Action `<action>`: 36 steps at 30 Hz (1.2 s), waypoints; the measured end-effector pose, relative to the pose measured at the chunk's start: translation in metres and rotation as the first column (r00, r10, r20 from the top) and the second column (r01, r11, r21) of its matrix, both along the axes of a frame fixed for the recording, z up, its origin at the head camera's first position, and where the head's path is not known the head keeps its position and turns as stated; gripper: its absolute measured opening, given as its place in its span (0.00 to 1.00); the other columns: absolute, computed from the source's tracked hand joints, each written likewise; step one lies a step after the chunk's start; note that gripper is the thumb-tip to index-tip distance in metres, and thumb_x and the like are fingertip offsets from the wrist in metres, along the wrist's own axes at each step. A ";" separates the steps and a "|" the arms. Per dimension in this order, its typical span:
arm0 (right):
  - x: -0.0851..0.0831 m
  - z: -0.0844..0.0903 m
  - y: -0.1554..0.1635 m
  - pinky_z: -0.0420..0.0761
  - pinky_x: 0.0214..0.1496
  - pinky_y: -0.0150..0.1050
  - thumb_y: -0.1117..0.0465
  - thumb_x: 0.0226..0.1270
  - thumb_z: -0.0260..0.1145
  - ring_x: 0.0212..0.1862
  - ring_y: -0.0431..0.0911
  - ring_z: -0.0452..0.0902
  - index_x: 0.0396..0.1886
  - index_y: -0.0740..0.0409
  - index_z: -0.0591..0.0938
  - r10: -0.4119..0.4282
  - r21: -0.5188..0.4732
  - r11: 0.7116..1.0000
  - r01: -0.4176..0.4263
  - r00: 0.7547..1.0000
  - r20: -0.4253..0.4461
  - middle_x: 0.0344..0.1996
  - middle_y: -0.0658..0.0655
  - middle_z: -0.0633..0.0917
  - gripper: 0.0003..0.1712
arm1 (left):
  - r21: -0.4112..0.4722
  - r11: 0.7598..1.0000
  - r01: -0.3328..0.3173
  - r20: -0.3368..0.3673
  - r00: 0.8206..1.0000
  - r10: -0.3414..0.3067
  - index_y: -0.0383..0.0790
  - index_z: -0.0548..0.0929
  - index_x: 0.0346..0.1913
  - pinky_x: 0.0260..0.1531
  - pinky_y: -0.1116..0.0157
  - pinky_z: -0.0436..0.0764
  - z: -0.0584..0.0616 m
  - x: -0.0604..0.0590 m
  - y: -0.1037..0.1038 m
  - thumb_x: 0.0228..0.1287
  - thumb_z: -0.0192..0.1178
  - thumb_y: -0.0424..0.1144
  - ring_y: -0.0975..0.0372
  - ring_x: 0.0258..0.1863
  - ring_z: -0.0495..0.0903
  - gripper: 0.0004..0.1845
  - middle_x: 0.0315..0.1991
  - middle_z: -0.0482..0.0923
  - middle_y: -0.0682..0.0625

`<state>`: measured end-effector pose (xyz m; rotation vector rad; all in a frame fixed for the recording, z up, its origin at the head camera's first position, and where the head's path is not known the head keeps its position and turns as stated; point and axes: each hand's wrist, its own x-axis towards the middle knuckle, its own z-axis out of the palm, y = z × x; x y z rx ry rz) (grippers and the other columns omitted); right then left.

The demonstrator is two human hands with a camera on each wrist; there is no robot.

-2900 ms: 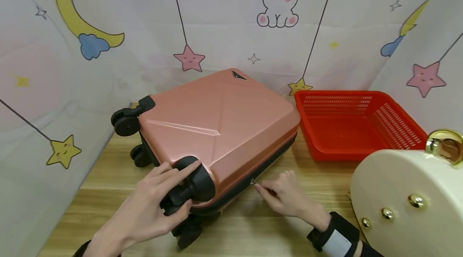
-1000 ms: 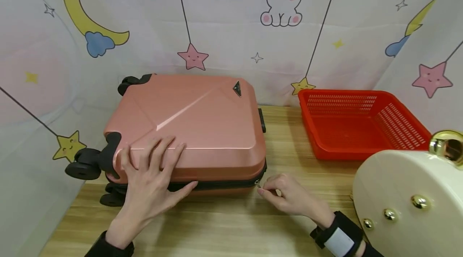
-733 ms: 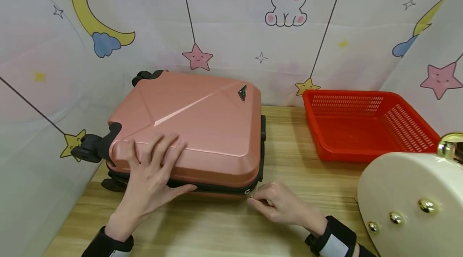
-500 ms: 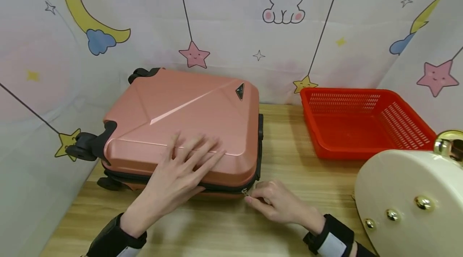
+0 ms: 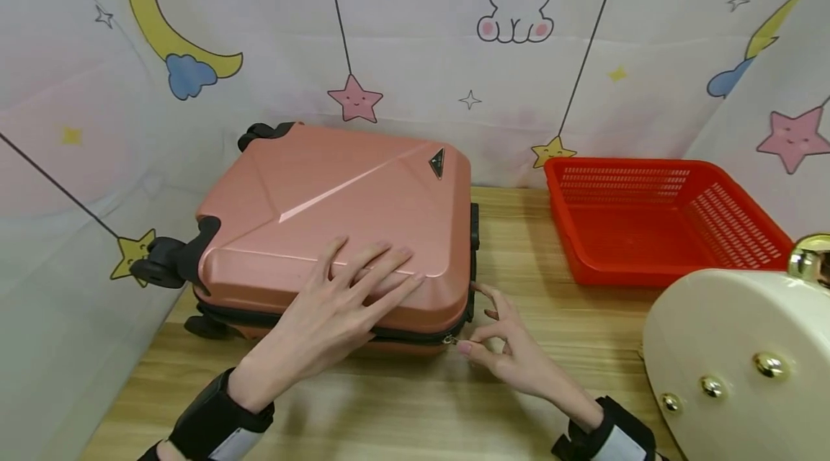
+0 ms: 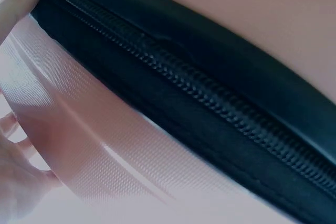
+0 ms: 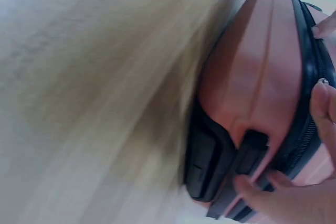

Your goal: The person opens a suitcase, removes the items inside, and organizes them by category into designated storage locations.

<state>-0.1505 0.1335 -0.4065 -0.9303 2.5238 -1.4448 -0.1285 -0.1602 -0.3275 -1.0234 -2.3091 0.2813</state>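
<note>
The case point(image 5: 333, 205) lies on the table point(image 5: 363, 418), at nine o'clock from the basket point(image 5: 616, 278). At its six, the left hand point(image 5: 333, 320) rests spread, gripping nothing; near five, the right hand point(image 5: 519, 353) reaches the zip pull point(image 5: 450, 339), any pinch hard to tell.

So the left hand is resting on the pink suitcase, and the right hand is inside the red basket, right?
Not quite: the right hand isn't inside the red basket. The head view shows it at the pink suitcase, beside the zipper pull. The left hand does rest on the suitcase.
</note>
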 end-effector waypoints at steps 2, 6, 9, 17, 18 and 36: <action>-0.002 -0.002 0.003 0.64 0.69 0.71 0.61 0.64 0.72 0.77 0.69 0.54 0.23 0.51 0.91 0.001 -0.028 1.000 0.000 1.000 0.008 0.76 0.67 0.63 0.09 | 0.006 1.000 0.005 0.009 1.000 -0.005 0.55 0.60 0.78 0.67 0.36 0.64 0.000 -0.001 0.001 0.40 0.81 0.50 0.50 0.74 0.63 0.59 0.77 0.62 0.47; -0.005 -0.006 0.007 0.64 0.75 0.58 0.63 0.65 0.71 0.76 0.66 0.61 0.24 0.52 0.91 0.028 -0.071 0.997 -0.028 1.000 -0.007 0.76 0.66 0.64 0.09 | 0.013 1.000 0.013 0.039 0.999 -0.013 0.56 0.59 0.79 0.67 0.34 0.63 0.002 -0.002 0.000 0.34 0.84 0.53 0.50 0.74 0.62 0.64 0.77 0.61 0.47; -0.008 -0.011 0.011 0.64 0.75 0.37 0.66 0.66 0.69 0.76 0.55 0.64 0.22 0.54 0.89 0.061 -0.132 0.989 -0.064 0.998 -0.027 0.74 0.67 0.67 0.12 | 0.010 1.000 0.019 0.045 0.999 -0.019 0.55 0.59 0.79 0.67 0.34 0.62 0.002 -0.004 0.000 0.34 0.84 0.54 0.49 0.74 0.61 0.64 0.77 0.61 0.47; -0.019 -0.017 0.020 0.67 0.69 0.26 0.71 0.67 0.66 0.70 0.37 0.69 0.20 0.59 0.86 0.137 -0.209 0.966 -0.150 0.988 -0.078 0.68 0.72 0.72 0.15 | -0.042 0.999 0.030 -0.048 0.998 -0.032 0.54 0.60 0.78 0.67 0.33 0.63 -0.005 -0.002 0.009 0.56 0.74 0.42 0.49 0.75 0.63 0.49 0.78 0.60 0.44; -0.019 -0.016 0.021 0.67 0.69 0.26 0.71 0.67 0.66 0.70 0.37 0.70 0.21 0.58 0.87 0.139 -0.199 0.968 -0.154 0.986 -0.089 0.68 0.72 0.73 0.14 | -0.058 0.998 0.035 -0.066 0.997 -0.039 0.54 0.59 0.79 0.67 0.33 0.63 -0.006 -0.002 0.012 0.58 0.73 0.38 0.50 0.75 0.63 0.48 0.78 0.59 0.44; -0.023 -0.014 0.022 0.67 0.71 0.27 0.70 0.67 0.66 0.73 0.62 0.65 0.21 0.59 0.86 0.144 -0.165 0.974 -0.154 0.987 -0.069 0.75 0.68 0.65 0.14 | -0.045 0.999 -0.020 -0.170 0.985 0.012 0.64 0.63 0.76 0.65 0.40 0.70 -0.009 -0.010 0.043 0.58 0.73 0.47 0.48 0.69 0.70 0.44 0.71 0.69 0.41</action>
